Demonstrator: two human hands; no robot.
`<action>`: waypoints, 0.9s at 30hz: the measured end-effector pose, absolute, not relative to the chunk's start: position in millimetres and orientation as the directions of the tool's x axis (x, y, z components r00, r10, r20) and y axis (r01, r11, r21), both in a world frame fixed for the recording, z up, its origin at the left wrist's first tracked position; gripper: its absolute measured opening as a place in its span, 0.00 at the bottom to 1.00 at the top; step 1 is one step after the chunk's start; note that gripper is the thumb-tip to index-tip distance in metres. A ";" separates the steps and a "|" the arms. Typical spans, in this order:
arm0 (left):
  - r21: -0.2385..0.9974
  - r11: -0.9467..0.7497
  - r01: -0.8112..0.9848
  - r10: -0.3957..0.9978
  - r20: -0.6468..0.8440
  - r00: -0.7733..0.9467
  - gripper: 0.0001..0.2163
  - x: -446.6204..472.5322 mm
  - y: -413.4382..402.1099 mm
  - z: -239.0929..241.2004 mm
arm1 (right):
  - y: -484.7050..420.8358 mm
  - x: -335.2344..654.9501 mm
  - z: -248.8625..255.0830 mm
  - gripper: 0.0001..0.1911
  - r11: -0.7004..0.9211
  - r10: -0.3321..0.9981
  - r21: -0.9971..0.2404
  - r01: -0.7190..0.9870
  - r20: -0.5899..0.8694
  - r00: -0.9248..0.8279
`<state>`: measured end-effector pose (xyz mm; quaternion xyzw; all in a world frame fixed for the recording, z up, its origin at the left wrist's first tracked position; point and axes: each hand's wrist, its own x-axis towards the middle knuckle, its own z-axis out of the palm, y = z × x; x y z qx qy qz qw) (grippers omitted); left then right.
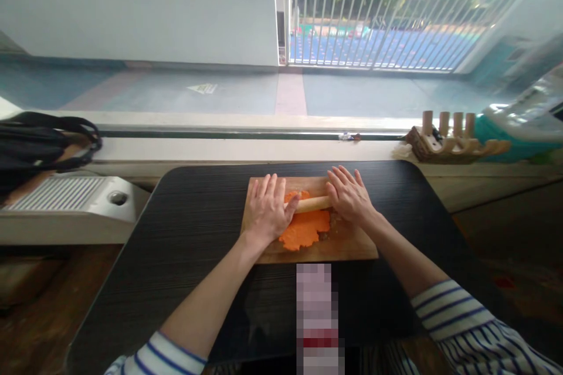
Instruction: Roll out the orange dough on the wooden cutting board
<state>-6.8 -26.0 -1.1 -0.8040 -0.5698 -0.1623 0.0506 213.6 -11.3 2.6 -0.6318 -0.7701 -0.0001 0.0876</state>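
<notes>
Ample black tabletop (pixel 185 228) flanks the board (pixel 352 240) under rolling pin (pixel 311 205) and dough (pixel 302 231).

rolling pin (pixel 313 205): both ends hidden | black bag (pixel 33 143): cut off left

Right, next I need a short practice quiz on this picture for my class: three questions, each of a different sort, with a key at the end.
1. Short answer: What colour is the thin, ragged-edged, dough-like sheet beneath the pale, cylindrical wooden rolling pin?

2. True or false: The bare left hand and the bare right hand both rest on the rolling pin, one towards each end.

3. Multiple choice: The rectangular, light-brown wooden board lies on a round-cornered table. The table's top is:
A) white
B) black
C) green

Key: 1. Orange. 2. True. 3. B.
</notes>
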 end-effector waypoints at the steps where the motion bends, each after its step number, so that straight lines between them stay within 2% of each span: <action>1: 0.102 -0.358 0.928 0.895 0.321 0.310 0.33 -6.5 -31.6 -1.2 | -17.8 215.0 1.6 0.25 0.213 0.969 -0.097 0.972 0.146 -0.198; 5: 0.126 -0.347 0.929 0.901 0.319 0.293 0.32 -6.2 -35.0 -2.4 | -21.3 215.7 1.6 0.26 0.224 0.964 -0.086 0.971 0.163 -0.208; 15: 0.185 -0.235 0.954 0.938 0.300 0.173 0.33 -8.1 12.4 -1.9 | 32.7 204.9 9.7 0.26 0.169 0.984 -0.154 0.973 0.088 -0.157; 27: 0.207 -0.256 0.944 0.916 0.365 0.168 0.31 -12.2 46.6 -4.5 | 59.6 195.5 11.8 0.22 0.146 0.989 -0.184 0.972 0.053 -0.139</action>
